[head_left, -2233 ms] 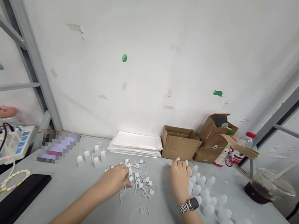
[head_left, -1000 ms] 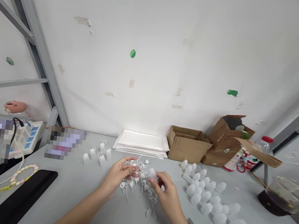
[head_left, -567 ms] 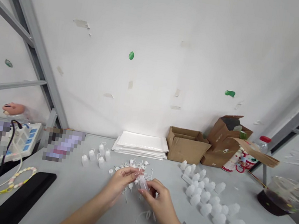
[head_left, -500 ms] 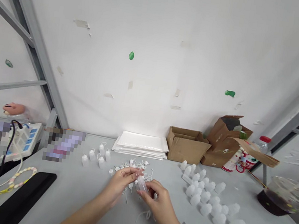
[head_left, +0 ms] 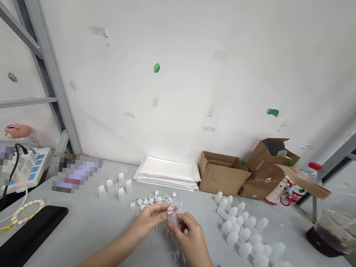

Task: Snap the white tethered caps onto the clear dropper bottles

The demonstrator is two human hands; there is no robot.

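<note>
Between both hands, over the middle of the grey table, a small translucent plastic bottle [head_left: 172, 218] is tilted. My right hand [head_left: 190, 232] wraps round its body from the right. My left hand [head_left: 151, 219] closes thumb and fingers at the bottle's upper end; a white cap may be in this pinch, but the fingers mostly hide it. Just behind lies a pile of white caps with looped straps [head_left: 156, 197]. A loose white strap [head_left: 176, 255] curls below my right hand. Several capped bottles [head_left: 121, 193] stand upright to the left, and many uncapped translucent bottles [head_left: 245, 234] spread out on the right.
Against the wall are a stack of white envelopes [head_left: 170, 169], an open cardboard box [head_left: 223, 174] and a brown paper bag [head_left: 264, 169]. A cup of dark drink [head_left: 328, 236] stands far right. On the left lie a black strip [head_left: 29, 236], a bead bracelet [head_left: 27, 211] and a power strip [head_left: 30, 169].
My left hand and the bottle have shifted slightly right and closer to my right hand. The left fingers still work at the bottle's top; the things on the table stay put.
</note>
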